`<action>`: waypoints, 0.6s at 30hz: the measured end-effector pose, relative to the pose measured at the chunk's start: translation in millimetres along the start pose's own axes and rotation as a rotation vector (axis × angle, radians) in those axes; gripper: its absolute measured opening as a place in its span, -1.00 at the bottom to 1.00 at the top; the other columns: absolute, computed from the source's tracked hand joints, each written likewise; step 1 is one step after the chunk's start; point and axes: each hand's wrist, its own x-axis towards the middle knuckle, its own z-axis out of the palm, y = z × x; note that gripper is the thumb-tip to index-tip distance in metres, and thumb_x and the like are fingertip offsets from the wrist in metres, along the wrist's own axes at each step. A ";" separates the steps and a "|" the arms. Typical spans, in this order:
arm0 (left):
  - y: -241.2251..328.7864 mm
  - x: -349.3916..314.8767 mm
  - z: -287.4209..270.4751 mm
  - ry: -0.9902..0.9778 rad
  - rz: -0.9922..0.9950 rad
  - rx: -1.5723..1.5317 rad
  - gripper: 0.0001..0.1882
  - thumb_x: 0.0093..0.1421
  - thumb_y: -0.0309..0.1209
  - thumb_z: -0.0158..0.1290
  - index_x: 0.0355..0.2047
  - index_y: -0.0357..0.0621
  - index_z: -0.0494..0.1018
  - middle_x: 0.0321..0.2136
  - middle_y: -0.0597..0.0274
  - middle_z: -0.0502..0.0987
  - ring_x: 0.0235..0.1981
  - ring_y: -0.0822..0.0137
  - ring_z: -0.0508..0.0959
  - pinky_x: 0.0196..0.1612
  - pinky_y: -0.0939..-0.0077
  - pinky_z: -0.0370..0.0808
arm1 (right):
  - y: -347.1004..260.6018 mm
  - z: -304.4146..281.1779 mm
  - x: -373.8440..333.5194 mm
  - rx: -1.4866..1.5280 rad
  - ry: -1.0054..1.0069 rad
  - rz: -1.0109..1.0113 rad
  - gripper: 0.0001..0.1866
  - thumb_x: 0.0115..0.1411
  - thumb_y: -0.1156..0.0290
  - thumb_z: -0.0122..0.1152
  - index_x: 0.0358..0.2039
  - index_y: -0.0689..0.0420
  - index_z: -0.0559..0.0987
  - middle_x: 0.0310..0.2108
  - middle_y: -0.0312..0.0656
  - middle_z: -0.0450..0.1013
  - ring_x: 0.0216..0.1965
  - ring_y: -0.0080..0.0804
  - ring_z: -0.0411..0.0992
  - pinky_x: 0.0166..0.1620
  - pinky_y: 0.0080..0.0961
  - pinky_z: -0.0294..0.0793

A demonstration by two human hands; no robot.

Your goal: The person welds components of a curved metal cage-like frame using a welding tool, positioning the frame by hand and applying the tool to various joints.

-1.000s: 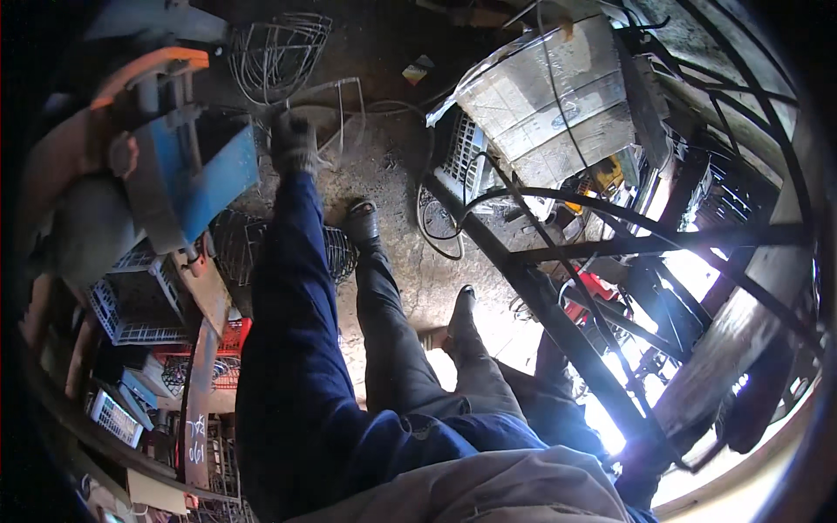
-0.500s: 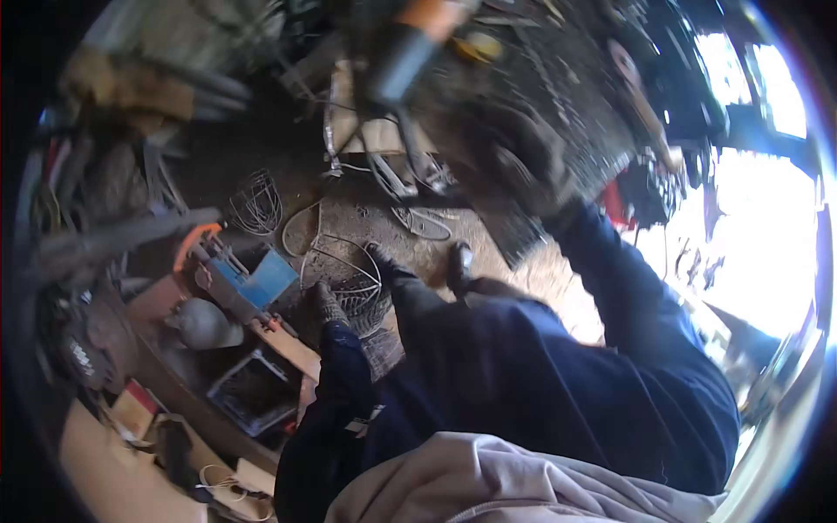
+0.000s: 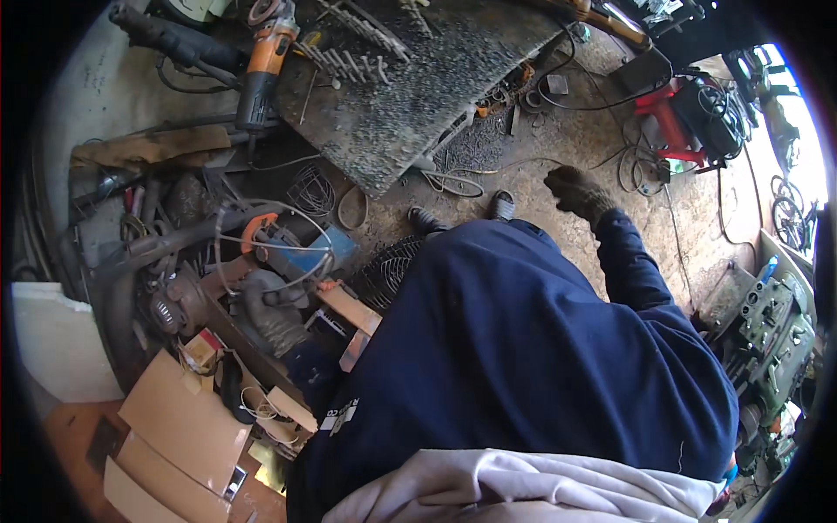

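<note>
At the left, my left hand (image 3: pixel 272 307) wears a grey work glove, its fingers closed at the lower rim of a round wire frame (image 3: pixel 330 253). The frame is a thin pale ring with crossing wires, raised in front of a blue metal box (image 3: pixel 301 253). Part of the fingers is hidden by the glove's own back. My right hand (image 3: pixel 577 193), in a dark brown glove, hangs over the floor to the right of my feet. Its fingers are loosely bent and slightly apart, with nothing visible in them.
A dark metal worktable (image 3: pixel 366 131) stands ahead, with an orange and black angle grinder (image 3: pixel 266 65) at its left. Wire coils (image 3: pixel 311 190) and cables lie on the floor. A red and black machine (image 3: pixel 684 122) stands at right. Cardboard (image 3: pixel 183 427) lies at lower left.
My left hand has moved left with the wire frame, which is now higher beside the blue box. My right hand has drawn back from the worktable, and the view has shifted.
</note>
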 end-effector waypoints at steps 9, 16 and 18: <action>20.5 -100.8 195.8 -0.492 0.211 -0.030 -0.73 0.06 -0.37 0.27 -0.21 -0.06 0.53 -0.23 0.30 0.51 -0.19 0.39 0.49 -0.21 0.40 0.47 | -81.2 28.8 -56.2 -0.015 0.121 -0.926 -0.30 0.24 0.22 0.35 0.30 0.21 0.31 0.06 -0.06 0.49 0.03 -0.32 0.48 -0.01 -0.41 0.56; -33.3 -140.5 309.7 -0.611 0.235 0.141 -0.90 0.13 -0.43 0.22 -0.38 -0.14 0.52 -0.62 0.27 0.52 -0.67 0.42 0.54 -0.56 0.49 0.62 | -133.2 24.5 -73.6 -0.162 0.264 -0.991 -0.07 0.11 -0.14 0.38 0.34 0.13 0.27 0.05 0.17 0.46 0.04 0.03 0.50 0.08 -0.16 0.48; -52.0 -134.6 320.2 -0.637 0.214 0.096 -0.90 0.13 -0.46 0.23 -0.39 -0.16 0.51 -0.59 0.23 0.55 -0.66 0.40 0.56 -0.55 0.47 0.62 | -125.5 31.3 -56.9 -0.308 0.345 -0.991 -0.10 0.12 -0.14 0.35 0.32 0.14 0.29 0.04 0.17 0.47 0.04 0.05 0.50 0.08 -0.17 0.48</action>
